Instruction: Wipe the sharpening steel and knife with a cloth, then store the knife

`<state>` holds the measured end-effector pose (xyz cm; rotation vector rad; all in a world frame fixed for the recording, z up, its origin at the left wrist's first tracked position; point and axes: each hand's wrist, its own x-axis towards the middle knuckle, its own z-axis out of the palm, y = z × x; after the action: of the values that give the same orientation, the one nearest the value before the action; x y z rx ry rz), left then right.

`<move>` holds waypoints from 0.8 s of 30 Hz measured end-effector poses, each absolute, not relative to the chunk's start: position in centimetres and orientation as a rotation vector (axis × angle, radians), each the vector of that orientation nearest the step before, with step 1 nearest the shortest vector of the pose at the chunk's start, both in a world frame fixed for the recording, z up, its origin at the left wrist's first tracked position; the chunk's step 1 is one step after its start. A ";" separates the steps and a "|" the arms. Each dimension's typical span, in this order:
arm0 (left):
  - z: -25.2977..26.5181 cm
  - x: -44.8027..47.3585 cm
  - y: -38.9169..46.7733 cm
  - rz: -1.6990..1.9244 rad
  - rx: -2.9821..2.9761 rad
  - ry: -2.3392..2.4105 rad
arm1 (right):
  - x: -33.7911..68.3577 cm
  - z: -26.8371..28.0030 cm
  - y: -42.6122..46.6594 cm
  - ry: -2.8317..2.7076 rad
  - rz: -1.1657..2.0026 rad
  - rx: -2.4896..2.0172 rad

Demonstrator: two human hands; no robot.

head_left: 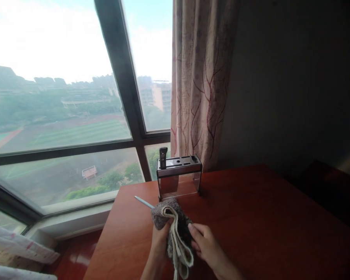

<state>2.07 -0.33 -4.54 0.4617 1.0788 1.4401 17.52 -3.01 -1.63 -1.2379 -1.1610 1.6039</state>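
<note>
A folded grey cloth (175, 217) with a cream underside hangs between my hands, above the near part of the table. My left hand (160, 241) is closed on it from the left, its fingers partly hidden by the folds. With thumb and fingers, my right hand (202, 241) pinches the cloth's right edge. From the cloth's upper left a thin, pale silvery piece (144, 202) with a narrow tip sticks out; its other end is covered, so I cannot tell what it is. Just beyond stands a clear-sided knife holder (179, 169) with a slotted top and one dark handle (163, 157) upright in it.
The red-brown wooden table (251, 210) reaches away to the right, its left edge dropping beside the window sill (76, 221). Behind it hang a patterned curtain (201, 85) and a dark wall (294, 85). A large window (140, 140) fills the left side.
</note>
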 end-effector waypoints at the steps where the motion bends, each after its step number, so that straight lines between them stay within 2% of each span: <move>1: -4.6 2.1 -0.3 1.442 0.469 1.100 | 17.5 -1.7 -3.0 -1.030 1.754 -1.209; 3: -4.6 2.0 -0.2 1.449 0.490 1.150 | 17.6 -1.8 -3.1 -0.891 1.916 -1.156; 5: -4.5 1.9 -0.1 1.445 0.513 1.177 | 17.4 -1.8 -3.1 -0.918 1.856 -1.185; 13: -3.5 1.7 0.3 1.557 0.420 1.174 | 17.5 -1.5 -3.2 -1.981 0.664 -1.306; 17: -3.6 1.7 0.4 1.550 0.377 1.153 | 18.7 -1.6 -3.1 -2.254 0.320 -1.291; 21: -4.0 1.1 0.6 1.542 0.338 1.172 | 19.5 -1.4 -3.6 -2.209 0.388 -1.263; 24: -3.9 0.6 0.6 1.546 0.314 1.147 | 19.8 -1.3 -4.1 -1.996 0.749 -1.243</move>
<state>0.62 0.64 -3.93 0.3139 1.1473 1.5459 19.75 -4.12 -1.30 -1.2431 -1.9964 0.7488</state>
